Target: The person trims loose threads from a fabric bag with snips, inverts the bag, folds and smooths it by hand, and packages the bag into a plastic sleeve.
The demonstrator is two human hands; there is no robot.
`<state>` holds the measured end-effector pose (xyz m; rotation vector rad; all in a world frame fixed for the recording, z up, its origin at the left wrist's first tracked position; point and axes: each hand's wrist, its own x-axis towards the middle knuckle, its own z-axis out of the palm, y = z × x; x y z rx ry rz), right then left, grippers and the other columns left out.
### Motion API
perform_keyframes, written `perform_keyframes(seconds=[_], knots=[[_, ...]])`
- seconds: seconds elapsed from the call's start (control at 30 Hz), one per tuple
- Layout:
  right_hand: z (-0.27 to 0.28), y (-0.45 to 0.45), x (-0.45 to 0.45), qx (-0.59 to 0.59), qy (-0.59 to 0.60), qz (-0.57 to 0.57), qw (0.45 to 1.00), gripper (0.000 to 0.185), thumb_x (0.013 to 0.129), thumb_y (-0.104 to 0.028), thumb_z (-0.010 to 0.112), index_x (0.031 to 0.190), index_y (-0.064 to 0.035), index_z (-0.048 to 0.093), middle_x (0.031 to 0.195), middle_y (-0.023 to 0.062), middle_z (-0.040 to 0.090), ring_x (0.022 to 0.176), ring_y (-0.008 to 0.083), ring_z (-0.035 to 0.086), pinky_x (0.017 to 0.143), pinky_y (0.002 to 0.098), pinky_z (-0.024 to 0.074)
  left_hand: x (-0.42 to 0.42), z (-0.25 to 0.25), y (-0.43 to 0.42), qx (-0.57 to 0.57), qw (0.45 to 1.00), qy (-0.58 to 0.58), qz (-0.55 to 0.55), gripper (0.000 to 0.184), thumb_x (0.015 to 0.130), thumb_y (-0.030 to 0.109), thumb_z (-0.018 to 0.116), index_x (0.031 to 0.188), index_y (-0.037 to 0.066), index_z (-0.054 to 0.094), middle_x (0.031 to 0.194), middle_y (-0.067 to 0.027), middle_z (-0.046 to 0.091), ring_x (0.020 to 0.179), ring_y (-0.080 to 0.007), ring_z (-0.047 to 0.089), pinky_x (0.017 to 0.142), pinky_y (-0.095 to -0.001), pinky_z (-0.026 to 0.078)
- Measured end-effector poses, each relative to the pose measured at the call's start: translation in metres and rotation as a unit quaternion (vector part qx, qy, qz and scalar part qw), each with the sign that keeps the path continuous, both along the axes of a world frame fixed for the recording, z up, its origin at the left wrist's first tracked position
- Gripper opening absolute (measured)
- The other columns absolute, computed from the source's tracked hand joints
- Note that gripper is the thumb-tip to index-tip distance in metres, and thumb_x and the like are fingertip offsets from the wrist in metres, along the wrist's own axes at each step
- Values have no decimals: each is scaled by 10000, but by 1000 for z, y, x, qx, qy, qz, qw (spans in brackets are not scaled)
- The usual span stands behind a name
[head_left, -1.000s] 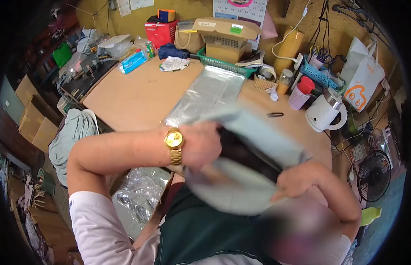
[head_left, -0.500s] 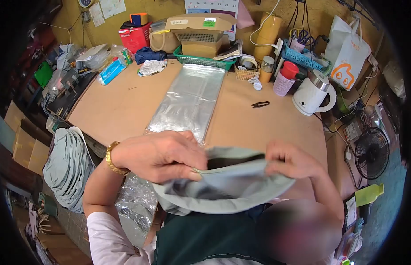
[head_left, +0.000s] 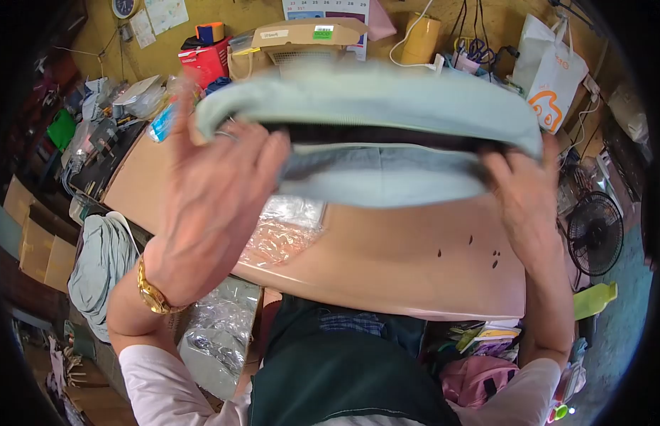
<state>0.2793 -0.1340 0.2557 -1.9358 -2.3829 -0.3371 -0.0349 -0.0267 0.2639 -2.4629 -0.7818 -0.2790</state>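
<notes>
A pale grey-green fabric hat (head_left: 387, 177), which looks like a bucket hat, is stretched wide above the table, its dark opening facing me. My left hand (head_left: 213, 188) grips the hat's left end, fingers curled into the opening. At the other end, my right hand (head_left: 521, 195) has its fingers hooked over the edge of the opening. Both hands and the cloth are somewhat blurred. Beneath the hat, clear plastic bags (head_left: 291, 220) lie on the brown table (head_left: 387, 263), partly hidden.
A pile of similar grey-green fabric pieces (head_left: 103, 270) stands left of the table. Clear plastic wrapping (head_left: 220, 334) fills a box by my left arm. At the back are a cardboard box (head_left: 309, 35) and a white bag (head_left: 553, 78). A black fan (head_left: 595, 231) stands right.
Both hands have raised the hat away from my body and spread apart, pulling it wider. It now covers the kettle and much of the table's back half.
</notes>
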Motion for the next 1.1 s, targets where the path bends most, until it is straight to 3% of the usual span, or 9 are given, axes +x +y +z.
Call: perform_keyframes(seconds=[0.07,0.1,0.17,0.23,0.3,0.37,0.63,0.83,1.1], knots=[[-16,8,3,-366,44,29,929,359,802,-176,688,1134,-60,617,998,159,633,901,361,601,919,450,483,-11,-22,14,-212,959,167,-82,415,748,265,751,1094,93,598,930,-86,647,862,-256,661,1073,-499,328],[-35,14,10,-599,114,158,776,341,816,-186,685,1125,-59,620,978,148,631,924,362,603,944,447,483,-4,-34,12,-302,906,278,-99,409,750,262,745,1078,67,598,837,-90,656,775,-267,666,1071,-520,321],[-40,-1,19,-443,132,94,882,358,813,-206,705,1130,-66,619,974,133,628,948,343,609,1002,467,444,3,-41,14,-393,834,374,-98,405,752,258,740,1063,41,598,744,-94,664,688,-278,671,1069,-541,313],[-41,-6,17,-290,158,27,944,376,809,-226,725,1135,-72,619,970,119,625,972,325,616,1059,487,405,-1,-37,13,-136,989,52,23,544,736,283,768,1176,25,580,820,-96,656,815,-264,675,1089,-586,271],[-26,1,16,102,-99,-53,988,423,791,-271,768,1155,-100,636,997,105,638,1033,250,623,1111,597,281,5,-37,6,-127,992,18,17,611,730,281,782,1229,23,543,883,-93,634,881,-260,658,1115,-597,213],[-36,-7,6,51,-64,-55,995,462,776,-248,780,1182,-92,626,1000,94,629,1050,250,614,1124,624,217,15,-38,-3,-93,994,-56,10,752,718,277,809,1335,18,468,1010,-86,590,1013,-252,624,1166,-619,99],[-148,-33,29,-155,172,-48,972,544,745,-284,795,1205,-59,610,1173,102,638,1103,272,602,1150,652,140,42,-185,-32,-291,954,34,57,741,851,384,698,1380,-48,410,1104,-165,624,1112,-309,595,1104,-616,220],[-169,-43,-44,41,165,-82,982,478,791,-191,750,1206,-5,603,1188,134,639,1119,307,582,1050,556,304,58,-191,-37,-303,950,-25,71,664,886,297,641,1405,-48,412,1096,-159,638,1130,-323,569,1047,-553,285],[-241,-10,-92,-11,319,-102,942,613,753,-147,764,1300,-15,520,1305,189,468,1234,356,443,1025,516,346,84,-203,-32,-282,959,-11,16,611,880,196,589,1419,-39,422,1091,-153,655,1029,-305,590,869,-475,347]])
